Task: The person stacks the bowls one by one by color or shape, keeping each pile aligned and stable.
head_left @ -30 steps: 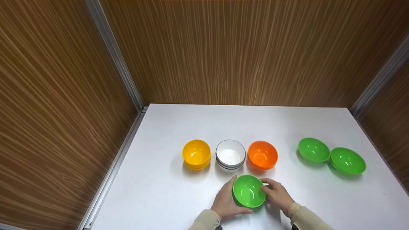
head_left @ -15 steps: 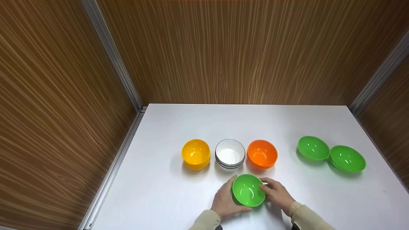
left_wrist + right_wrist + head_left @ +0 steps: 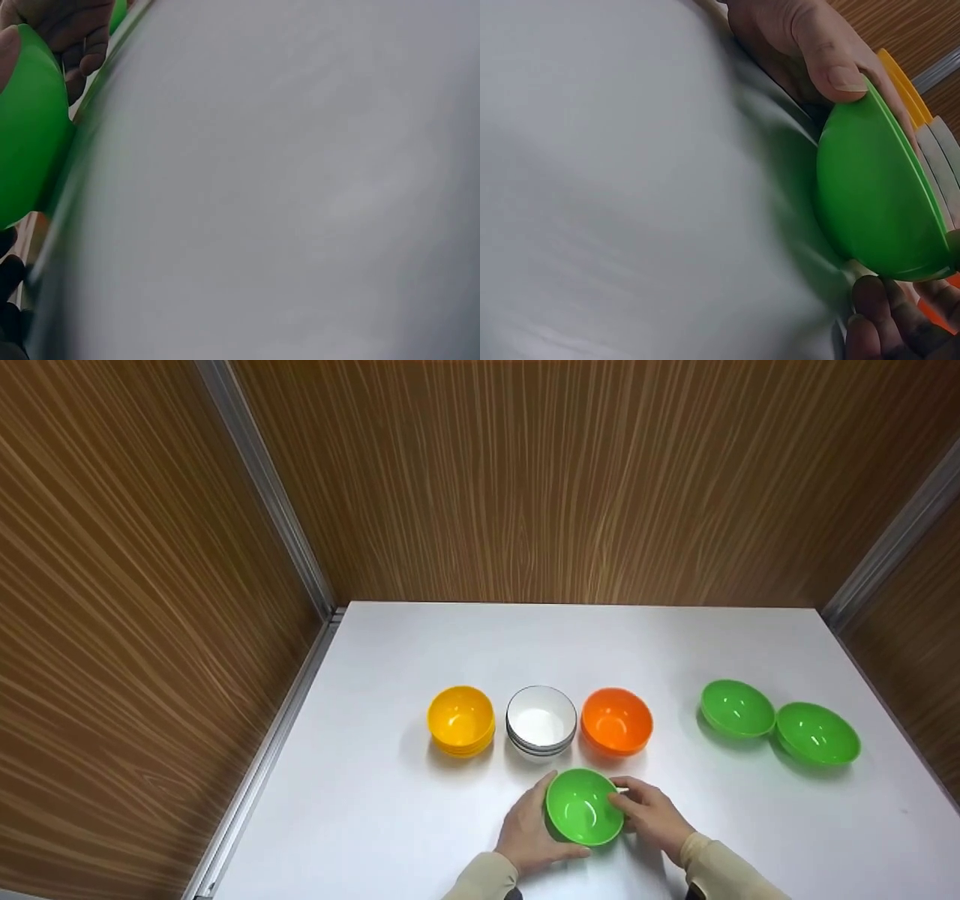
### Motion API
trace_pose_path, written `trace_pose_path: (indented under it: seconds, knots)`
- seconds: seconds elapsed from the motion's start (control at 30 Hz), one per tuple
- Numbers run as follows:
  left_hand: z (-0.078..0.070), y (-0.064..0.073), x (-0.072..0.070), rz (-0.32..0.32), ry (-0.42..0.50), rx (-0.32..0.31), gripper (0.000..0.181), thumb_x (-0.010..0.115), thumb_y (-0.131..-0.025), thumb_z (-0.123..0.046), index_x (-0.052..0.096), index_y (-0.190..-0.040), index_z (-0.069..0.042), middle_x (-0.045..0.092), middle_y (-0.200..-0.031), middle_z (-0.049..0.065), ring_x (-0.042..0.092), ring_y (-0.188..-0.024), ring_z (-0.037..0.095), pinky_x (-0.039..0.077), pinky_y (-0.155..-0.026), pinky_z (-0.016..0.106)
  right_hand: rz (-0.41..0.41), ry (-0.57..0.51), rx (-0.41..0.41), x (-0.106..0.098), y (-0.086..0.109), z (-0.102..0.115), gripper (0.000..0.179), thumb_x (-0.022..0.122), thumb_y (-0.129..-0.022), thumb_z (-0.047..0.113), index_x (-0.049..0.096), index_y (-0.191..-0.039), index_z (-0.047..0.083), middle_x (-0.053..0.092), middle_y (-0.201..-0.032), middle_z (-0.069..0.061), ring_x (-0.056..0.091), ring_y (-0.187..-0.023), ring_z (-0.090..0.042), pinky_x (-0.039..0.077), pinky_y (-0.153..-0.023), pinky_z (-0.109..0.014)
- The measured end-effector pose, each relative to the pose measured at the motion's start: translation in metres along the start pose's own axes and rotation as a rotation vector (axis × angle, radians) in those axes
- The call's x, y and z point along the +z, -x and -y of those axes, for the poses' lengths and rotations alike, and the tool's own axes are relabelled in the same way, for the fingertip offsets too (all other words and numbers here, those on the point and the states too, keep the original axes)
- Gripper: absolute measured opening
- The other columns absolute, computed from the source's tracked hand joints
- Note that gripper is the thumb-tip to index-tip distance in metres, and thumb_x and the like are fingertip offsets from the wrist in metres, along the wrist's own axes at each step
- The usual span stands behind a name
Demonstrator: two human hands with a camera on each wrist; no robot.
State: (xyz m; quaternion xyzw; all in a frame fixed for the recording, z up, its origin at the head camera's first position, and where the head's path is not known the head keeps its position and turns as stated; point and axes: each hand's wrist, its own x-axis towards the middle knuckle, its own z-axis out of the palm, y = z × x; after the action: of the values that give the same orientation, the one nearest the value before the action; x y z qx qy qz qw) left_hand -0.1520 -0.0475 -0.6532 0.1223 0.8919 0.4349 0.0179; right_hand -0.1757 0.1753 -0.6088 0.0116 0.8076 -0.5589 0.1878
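Note:
Near the table's front, both hands hold one green bowl [image 3: 584,808], its mouth facing up. My left hand [image 3: 529,831] wraps its left and near sides, the thumb along the near edge. In the right wrist view, the left thumb [image 3: 832,67] presses near the rim. On the other side my right hand [image 3: 651,815] grips the rim, with its thumb at the inner edge and fingers outside; the right wrist view shows several of these fingers [image 3: 885,315] below the bowl. The left wrist view catches only the bowl's green side [image 3: 34,142].
Beyond the held bowl stand a stack of yellow bowls [image 3: 460,720], a stack of white dark-rimmed bowls [image 3: 541,718] and an orange bowl [image 3: 616,723]. Two green bowls [image 3: 737,709] sit side by side at the right. Wood-patterned panels [image 3: 525,480] enclose the white table [image 3: 360,825].

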Motion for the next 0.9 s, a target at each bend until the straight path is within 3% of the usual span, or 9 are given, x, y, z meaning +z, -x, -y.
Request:
trace_pose_path:
  seconds: [0.3,0.5,0.63,0.8,0.9]
  knots:
    - [0.001,-0.001,0.0,0.001,0.022,-0.005,0.123,0.082,-0.052,-0.067,0.028,-0.151,-0.018,0.043,-0.144,-0.006,0.043,-0.13,0.014,0.035,-0.11,0.04,-0.035,0.006,-0.038,-0.018,-0.004,-0.002,0.046,0.057,-0.097,0.03,0.052,-0.13,-0.003,0.067,-0.103,-0.013,0.063,-0.084,-0.023,0.055,-0.071,-0.035]
    - [0.001,0.0,-0.001,0.009,0.033,-0.015,0.123,0.082,-0.052,-0.068,0.028,-0.151,-0.019,0.043,-0.144,-0.007,0.043,-0.13,0.014,0.035,-0.11,0.042,-0.109,-0.02,-0.01,-0.043,-0.005,-0.008,0.043,0.057,-0.097,0.019,0.05,-0.131,-0.006,0.066,-0.108,-0.02,0.065,-0.091,-0.027,0.057,-0.076,-0.037]
    - [0.002,0.0,-0.001,0.014,0.037,-0.016,0.123,0.081,-0.052,-0.069,0.027,-0.151,-0.019,0.042,-0.145,-0.007,0.042,-0.131,0.015,0.034,-0.111,0.043,-0.165,0.026,-0.013,-0.063,-0.004,-0.009,0.045,0.057,-0.097,0.021,0.049,-0.132,-0.005,0.065,-0.111,-0.02,0.065,-0.094,-0.026,0.056,-0.077,-0.034]
    - [0.002,-0.001,0.0,0.01,0.034,-0.015,0.124,0.083,-0.051,-0.067,0.027,-0.151,-0.019,0.042,-0.146,-0.006,0.042,-0.131,0.015,0.034,-0.111,0.043,-0.248,0.114,-0.065,-0.095,-0.001,-0.01,0.049,0.053,-0.1,0.029,0.047,-0.135,-0.005,0.063,-0.117,-0.021,0.064,-0.093,-0.016,0.054,-0.08,-0.027]
    - [0.002,0.0,0.001,0.006,0.036,-0.015,0.124,0.083,-0.051,-0.067,0.027,-0.151,-0.02,0.042,-0.145,-0.006,0.042,-0.131,0.015,0.034,-0.11,0.044,-0.345,0.176,-0.103,-0.115,0.001,-0.012,0.048,0.051,-0.1,0.031,0.048,-0.134,-0.003,0.063,-0.117,-0.022,0.062,-0.088,-0.006,0.053,-0.077,-0.022]
